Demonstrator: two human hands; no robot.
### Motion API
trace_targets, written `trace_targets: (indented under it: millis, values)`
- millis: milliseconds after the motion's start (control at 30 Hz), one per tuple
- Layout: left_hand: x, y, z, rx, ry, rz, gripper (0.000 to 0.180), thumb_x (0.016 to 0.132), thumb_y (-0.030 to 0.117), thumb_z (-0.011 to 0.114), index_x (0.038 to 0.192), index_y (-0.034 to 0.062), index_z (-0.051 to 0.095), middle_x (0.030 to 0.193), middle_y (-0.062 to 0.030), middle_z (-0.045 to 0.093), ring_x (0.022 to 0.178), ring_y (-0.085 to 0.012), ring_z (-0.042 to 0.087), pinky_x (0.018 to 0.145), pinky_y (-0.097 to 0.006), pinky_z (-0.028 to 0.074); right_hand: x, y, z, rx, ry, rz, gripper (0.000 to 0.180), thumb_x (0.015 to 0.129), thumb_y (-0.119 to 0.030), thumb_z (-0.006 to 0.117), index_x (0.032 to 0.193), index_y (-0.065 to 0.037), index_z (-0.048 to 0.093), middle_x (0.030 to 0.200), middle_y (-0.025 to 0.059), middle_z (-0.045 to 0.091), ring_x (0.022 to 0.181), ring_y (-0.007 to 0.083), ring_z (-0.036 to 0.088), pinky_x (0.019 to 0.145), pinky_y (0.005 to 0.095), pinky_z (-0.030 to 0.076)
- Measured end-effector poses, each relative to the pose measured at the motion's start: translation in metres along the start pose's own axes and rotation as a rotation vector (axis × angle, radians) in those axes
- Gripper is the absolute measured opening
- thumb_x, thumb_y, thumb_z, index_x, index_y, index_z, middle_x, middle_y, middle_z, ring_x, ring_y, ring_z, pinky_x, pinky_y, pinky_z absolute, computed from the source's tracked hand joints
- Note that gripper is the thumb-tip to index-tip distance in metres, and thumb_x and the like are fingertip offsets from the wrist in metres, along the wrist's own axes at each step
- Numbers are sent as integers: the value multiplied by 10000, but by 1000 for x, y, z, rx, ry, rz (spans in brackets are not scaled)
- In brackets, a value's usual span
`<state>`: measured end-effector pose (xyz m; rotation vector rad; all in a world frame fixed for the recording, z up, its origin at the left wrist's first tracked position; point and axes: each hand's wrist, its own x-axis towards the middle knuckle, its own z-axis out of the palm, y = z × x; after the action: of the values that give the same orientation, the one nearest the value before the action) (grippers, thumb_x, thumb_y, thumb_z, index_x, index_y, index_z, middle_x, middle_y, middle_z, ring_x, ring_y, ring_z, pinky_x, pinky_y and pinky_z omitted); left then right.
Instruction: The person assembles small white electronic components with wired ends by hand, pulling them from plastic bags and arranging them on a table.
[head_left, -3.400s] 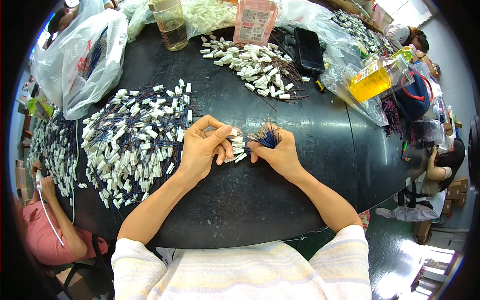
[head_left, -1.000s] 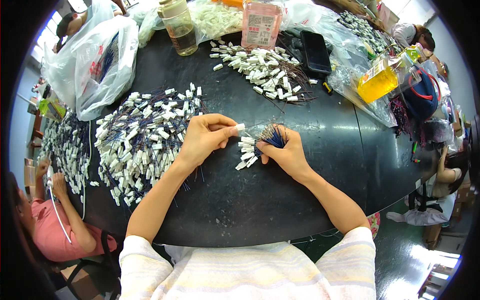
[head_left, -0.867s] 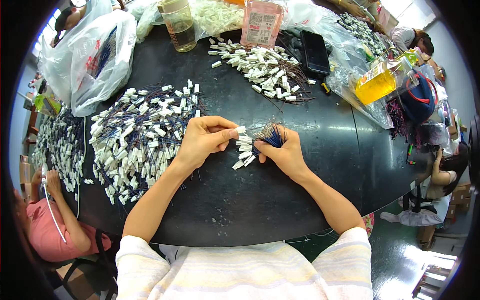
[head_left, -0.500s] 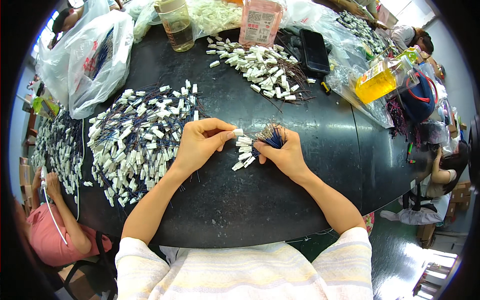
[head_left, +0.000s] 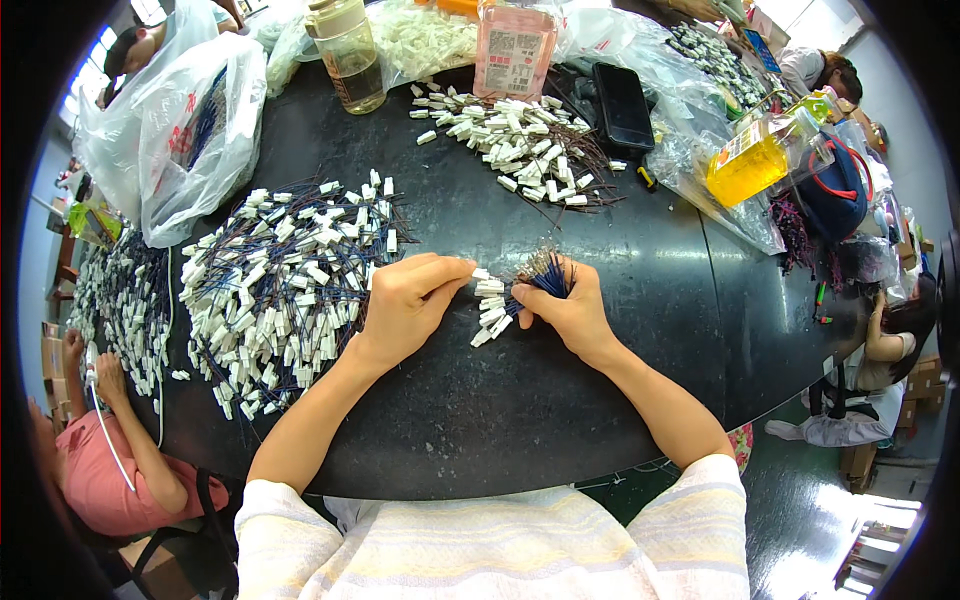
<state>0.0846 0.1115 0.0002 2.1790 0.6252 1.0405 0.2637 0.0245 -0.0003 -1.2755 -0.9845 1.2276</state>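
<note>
My right hand (head_left: 575, 312) is closed around a bundle of dark blue wires (head_left: 547, 278) with bare metal ends fanned out at the top. Several white plastic connectors (head_left: 491, 308) stick out from the bundle toward my left hand. The thumb and forefinger of my left hand (head_left: 408, 305) are pinched together at a white connector (head_left: 481, 274), right at the edge of the bundle. Left of that hand spreads a large heap of white connectors on dark wires (head_left: 290, 290).
Beyond my hands lie a smaller pile of connectors (head_left: 535, 150), a black phone (head_left: 623, 108), a pink bottle (head_left: 513, 50) and a clear tea bottle (head_left: 350, 65). A yellow drink bottle (head_left: 748, 165) lies right; a plastic bag (head_left: 165, 130) stands left. A co-worker's hand (head_left: 110, 378) is at left.
My left fingertips have closed over more of the white connector at the bundle, and the hand has turned slightly. My right hand keeps its hold on the wires. The view has shifted a little.
</note>
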Motion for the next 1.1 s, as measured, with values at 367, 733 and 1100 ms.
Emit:
trace_targets:
  millis: [367, 733, 1100]
  values:
    - [5, 12, -5, 132, -24, 266, 182, 679, -81, 606, 856, -39, 610, 789, -127, 627, 604, -222, 570, 520, -293, 448, 2, -2, 1, -101, -30, -2, 90, 772, -57, 615, 732, -22, 543, 584, 11, 552, 527, 49, 507, 481, 191, 381]
    - [-2, 8, 6, 4, -46, 94, 129, 705, -90, 611, 826, -43, 610, 748, -146, 625, 652, -232, 614, 554, -267, 465, 1, -1, -2, -50, -30, 27, 73, 751, -34, 638, 757, -1, 574, 604, 30, 574, 519, 68, 534, 485, 199, 406]
    - [-2, 11, 11, 35, 29, 153, 110, 707, -88, 603, 806, -41, 604, 716, -111, 616, 606, -206, 590, 529, -271, 443, 3, 2, -1, -35, -19, -1, 112, 753, -71, 637, 692, -34, 552, 555, 0, 547, 506, 37, 483, 459, 190, 353]
